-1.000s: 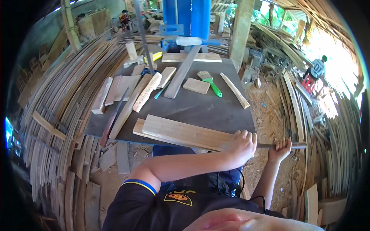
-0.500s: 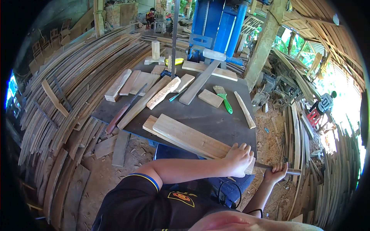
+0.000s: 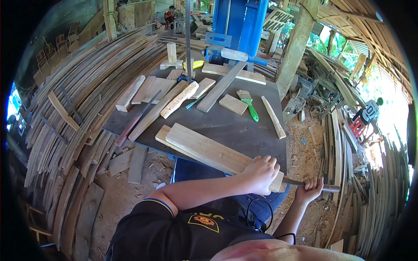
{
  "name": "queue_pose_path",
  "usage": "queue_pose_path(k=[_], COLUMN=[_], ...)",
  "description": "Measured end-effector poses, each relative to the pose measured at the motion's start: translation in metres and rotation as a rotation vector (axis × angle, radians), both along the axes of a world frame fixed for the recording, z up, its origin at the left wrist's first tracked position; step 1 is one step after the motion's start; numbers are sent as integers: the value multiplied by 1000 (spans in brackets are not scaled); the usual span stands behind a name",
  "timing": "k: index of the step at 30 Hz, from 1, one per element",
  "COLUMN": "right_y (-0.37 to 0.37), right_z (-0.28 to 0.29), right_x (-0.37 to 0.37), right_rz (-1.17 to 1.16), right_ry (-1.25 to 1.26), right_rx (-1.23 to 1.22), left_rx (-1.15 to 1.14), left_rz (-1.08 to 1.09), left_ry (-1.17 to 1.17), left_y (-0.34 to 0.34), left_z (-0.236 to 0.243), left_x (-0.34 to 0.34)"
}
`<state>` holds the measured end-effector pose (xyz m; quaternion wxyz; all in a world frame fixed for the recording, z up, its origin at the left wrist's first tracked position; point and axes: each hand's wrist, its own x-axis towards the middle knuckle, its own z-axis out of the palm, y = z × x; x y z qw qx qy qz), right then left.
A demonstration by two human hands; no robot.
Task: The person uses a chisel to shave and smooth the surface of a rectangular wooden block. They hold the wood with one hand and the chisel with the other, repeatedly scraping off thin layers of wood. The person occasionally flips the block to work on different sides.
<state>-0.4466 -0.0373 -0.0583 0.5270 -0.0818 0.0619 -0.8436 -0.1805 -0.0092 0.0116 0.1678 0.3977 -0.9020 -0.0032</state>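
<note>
Two light wooden boards [image 3: 209,150] lie one on the other along the near edge of the dark table. My left hand [image 3: 262,175] is closed over their right end, fingers bent across the top board. To its right, my right hand [image 3: 310,189] is wrapped round the brown handle of a chisel [image 3: 332,189]. Its dark metal shaft points left toward the boards' end; the tip is hidden there. Farther in on the table lie a green-handled brush [image 3: 251,109], a small wooden block [image 3: 234,104] and a tapered wooden strip [image 3: 273,117].
A long-handled tool [image 3: 127,131] overhangs the table's left edge. Several wood pieces [image 3: 179,100] and a clamp bar [image 3: 188,43] stand beyond. A blue machine [image 3: 239,26] rises at the back. Timber stacks [image 3: 74,95] flank the left. One person [image 3: 368,113] sits far right, another [image 3: 170,17] far back.
The whole view has shifted a little, so the table and its things appear slightly farther left and up. Both hands keep their holds, with no clear movement against the boards.
</note>
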Motion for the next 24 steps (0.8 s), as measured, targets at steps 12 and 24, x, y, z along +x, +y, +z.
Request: queue_pose_path(k=[12, 24], right_y=[0, 2], right_z=[-6, 0], right_x=[-8, 5], right_rz=[52, 91], right_ry=[95, 53], right_rx=[-74, -81], left_rx=[-36, -55], left_rz=[8, -11], left_ry=[3, -13], left_y=[0, -2], left_z=[0, 6], left_x=[-2, -1])
